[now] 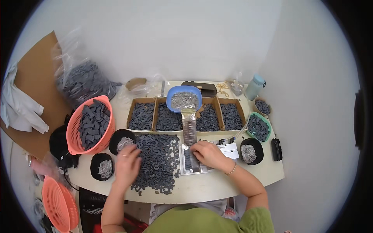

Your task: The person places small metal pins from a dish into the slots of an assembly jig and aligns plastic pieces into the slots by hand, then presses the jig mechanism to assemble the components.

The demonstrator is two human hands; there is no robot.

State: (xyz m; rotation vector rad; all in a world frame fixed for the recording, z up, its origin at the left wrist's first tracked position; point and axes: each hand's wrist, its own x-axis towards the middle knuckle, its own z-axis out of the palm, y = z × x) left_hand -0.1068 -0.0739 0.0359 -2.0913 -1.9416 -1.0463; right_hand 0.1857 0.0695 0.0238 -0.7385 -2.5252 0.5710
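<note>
My left hand [126, 166] hovers at the left edge of a spread pile of small dark grey pieces [157, 165], just below a black bowl [112, 144] with thin silvery pins in it. Its fingers are bent and slightly blurred; whether anything is between them cannot be made out. To the right, my right hand [211, 156] rests with curled, closed fingertips on a metal jig [186, 171] that has dark grey pieces lined up in it. A clear slotted strip [189, 132] runs up from the jig. What the right fingertips pinch, if anything, is hidden.
Behind stand cardboard trays [155, 116] of grey pieces and a blue bowl [169, 101] of pins. A coral basket [70, 134] is at left, another black bowl [93, 171] near it. At right are a black bowl [259, 149], a green basket [267, 136] and a bottle [254, 87].
</note>
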